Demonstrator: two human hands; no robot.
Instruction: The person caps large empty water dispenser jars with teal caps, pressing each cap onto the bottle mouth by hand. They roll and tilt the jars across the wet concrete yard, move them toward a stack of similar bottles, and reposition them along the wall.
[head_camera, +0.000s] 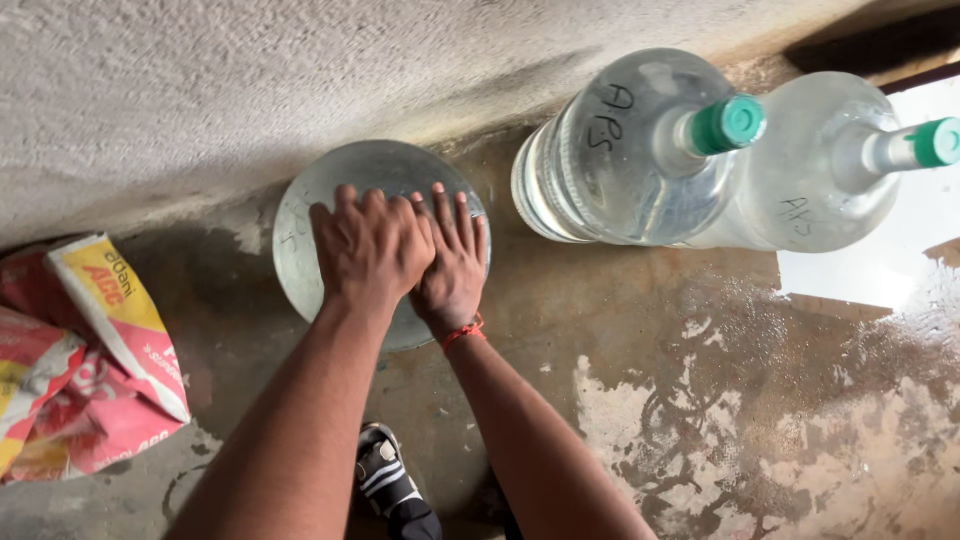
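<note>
Both hands flat, fingers spread, gripping nothing: left hand (370, 250) stacked partly over right hand (452, 262), palms pressing down on the top of a clear water jar (300, 240), upper centre of frame, just beside the rough wall (200, 90).

Risks, my read:
- Wet floor (760, 400) at lower right: the shoe (385, 480) at bottom centre could slide under load.
- Smooth rounded top, no grip: palms may skid off.
- Two capped jars (640, 150) stand near at upper right; a lurch sideways could knock them.
- Sacks (80, 350) at left crowd the footing.
</note>
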